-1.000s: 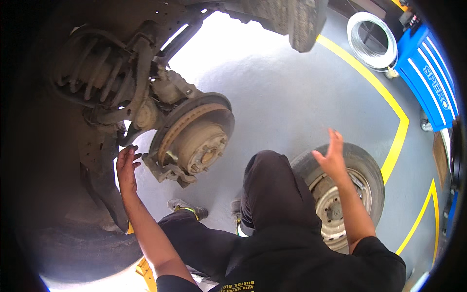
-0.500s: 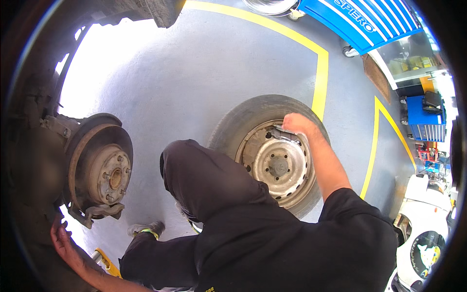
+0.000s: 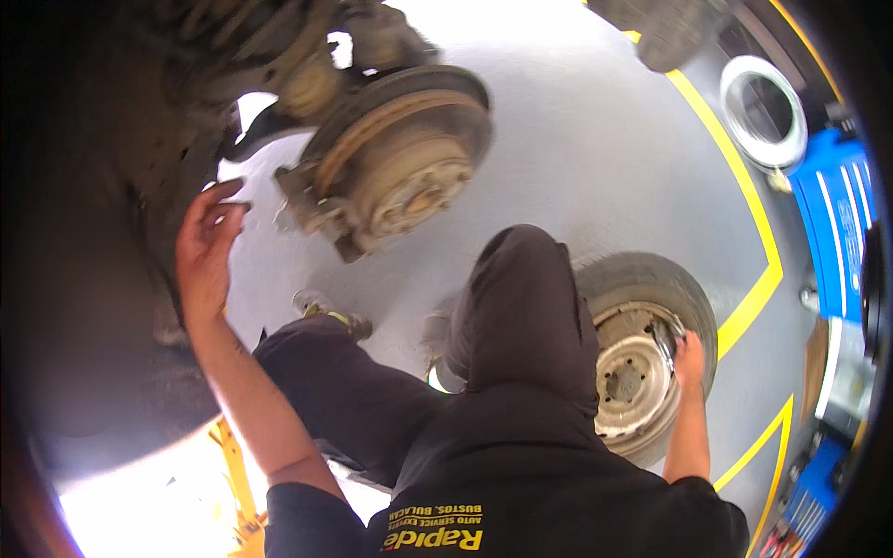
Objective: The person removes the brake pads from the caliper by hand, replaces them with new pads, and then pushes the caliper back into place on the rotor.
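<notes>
My left hand [image 3: 205,256] is raised beside the exposed brake disc [image 3: 409,116], fingers curled but apart and nothing visible in them. A dull hub with studs [image 3: 419,197] sits at the disc's middle, and a metal bracket [image 3: 312,200] is at its near-left edge. Low on the right, a tyre [image 3: 693,298] on a worn silver steel rim [image 3: 633,381] lies flat on the floor. Over the rim's far right part, my right hand [image 3: 689,358] grips a grey metal piece that looks like a brake pad [image 3: 664,342]. My fingers hide part of it.
Dark suspension parts [image 3: 307,74] and the vehicle's underside hang at upper left. A yellow stand [image 3: 240,488] is at lower left. Yellow lines [image 3: 744,181] mark the grey floor. A blue tool cabinet [image 3: 837,223] and a pale ring-shaped object [image 3: 763,112] are at right.
The view has swung left, so the disc and wheel sit elsewhere in it. My left hand has risen from below the disc to its left side. My right hand still grips the pad over the rim.
</notes>
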{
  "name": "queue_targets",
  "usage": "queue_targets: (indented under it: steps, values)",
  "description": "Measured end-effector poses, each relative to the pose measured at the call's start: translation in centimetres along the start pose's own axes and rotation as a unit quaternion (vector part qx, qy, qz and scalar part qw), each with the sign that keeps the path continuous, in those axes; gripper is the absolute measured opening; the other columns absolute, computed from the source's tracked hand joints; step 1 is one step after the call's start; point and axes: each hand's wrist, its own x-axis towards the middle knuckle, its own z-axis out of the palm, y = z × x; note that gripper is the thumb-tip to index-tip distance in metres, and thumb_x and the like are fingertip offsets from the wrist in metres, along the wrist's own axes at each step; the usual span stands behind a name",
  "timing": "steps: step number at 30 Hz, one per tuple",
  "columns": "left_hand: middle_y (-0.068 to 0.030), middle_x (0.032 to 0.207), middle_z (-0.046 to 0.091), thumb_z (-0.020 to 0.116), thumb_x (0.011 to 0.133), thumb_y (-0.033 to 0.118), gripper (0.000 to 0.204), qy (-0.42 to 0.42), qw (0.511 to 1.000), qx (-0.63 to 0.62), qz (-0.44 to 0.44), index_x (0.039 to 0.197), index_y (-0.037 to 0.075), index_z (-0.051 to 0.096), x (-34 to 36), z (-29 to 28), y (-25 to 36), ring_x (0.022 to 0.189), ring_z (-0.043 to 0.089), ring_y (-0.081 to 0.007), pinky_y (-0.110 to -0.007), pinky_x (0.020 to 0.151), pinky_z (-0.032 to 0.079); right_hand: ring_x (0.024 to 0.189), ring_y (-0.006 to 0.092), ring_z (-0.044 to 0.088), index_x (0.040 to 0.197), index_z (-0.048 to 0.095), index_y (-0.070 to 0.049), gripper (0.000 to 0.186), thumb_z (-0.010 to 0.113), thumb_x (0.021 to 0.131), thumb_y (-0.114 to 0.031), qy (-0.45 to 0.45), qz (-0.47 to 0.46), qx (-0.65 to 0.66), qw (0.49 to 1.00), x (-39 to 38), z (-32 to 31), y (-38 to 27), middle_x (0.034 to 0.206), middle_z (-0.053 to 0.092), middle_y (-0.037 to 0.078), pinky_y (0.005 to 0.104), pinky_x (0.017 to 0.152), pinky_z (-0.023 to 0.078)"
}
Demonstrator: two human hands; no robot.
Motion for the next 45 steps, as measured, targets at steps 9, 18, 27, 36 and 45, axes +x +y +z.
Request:
queue_targets:
  steps: [9,18,27,36,45]
  values:
    - [-0.0024,0.114,0.07,0.074,0.092,0.013,0.021,0.013,0.999,0.042,-0.015,0.112,0.006,0.069,-6.2,0.6,0.6,0.097,0.064,-0.0135,-0.03,0.085,0.051,0.101,0.0225,0.065,0.138,0.055,0.003,0.048,0.06,0.105,-0.031,0.03,0.058,0.37,0.927,5.3,-8.9,-16.4,0.115,0.067,0.013,0.0353,0.087,0.054]
    - [-0.0093,0.114,0.069,0.082,0.084,0.014,0.047,-0.312,0.95,-0.02,-0.005,0.125,0.002,0.062,-9.3,11.2,-0.3,0.098,0.066,-0.0182,-0.033,0.082,0.055,0.093,0.0121,0.066,0.12,0.063,-0.004,0.03,0.061,0.105,-0.03,-0.414,-0.082,0.652,0.63,2.4,-8.6,-43.1,0.104,0.068,0.003,0.0315,0.078,0.057]
    - [-0.0073,0.118,0.066,0.071,0.096,0.008,0.043,-0.283,0.895,-0.303,-0.165,0.133,-0.007,0.056,-10.0,13.7,-1.8,0.096,0.065,-0.013,-0.031,0.076,0.055,0.097,0.0112,0.065,0.127,0.061,-0.004,0.032,0.058,0.107,-0.028,-0.509,-0.104,0.666,0.535,1.5,-7.2,-50.1,0.109,0.066,0.004,0.0308,0.078,0.057]
    - [-0.0144,0.126,0.064,0.065,0.098,0.003,0.048,-0.254,0.868,-0.393,-0.165,0.142,-0.004,0.047,-10.2,14.0,-1.7,0.109,0.066,-0.0194,-0.033,0.079,0.06,0.092,0.0078,0.062,0.132,0.06,-0.003,0.033,0.066,0.102,-0.017,-0.373,-0.149,0.672,0.622,1.5,-7.0,-50.8,0.102,0.065,0.002,0.0238,0.068,0.056]
    - [-0.0113,0.123,0.06,0.075,0.088,-0.005,0.053,-0.201,0.878,-0.411,-0.14,0.134,0.0,0.049,-10.1,14.7,-0.3,0.115,0.059,-0.0187,-0.032,0.081,0.061,0.101,0.0136,0.061,0.14,0.056,0.001,0.047,0.072,0.097,-0.012,-0.374,-0.202,0.65,0.63,1.4,-7.6,-51.0,0.111,0.06,0.004,0.0314,0.089,0.051]
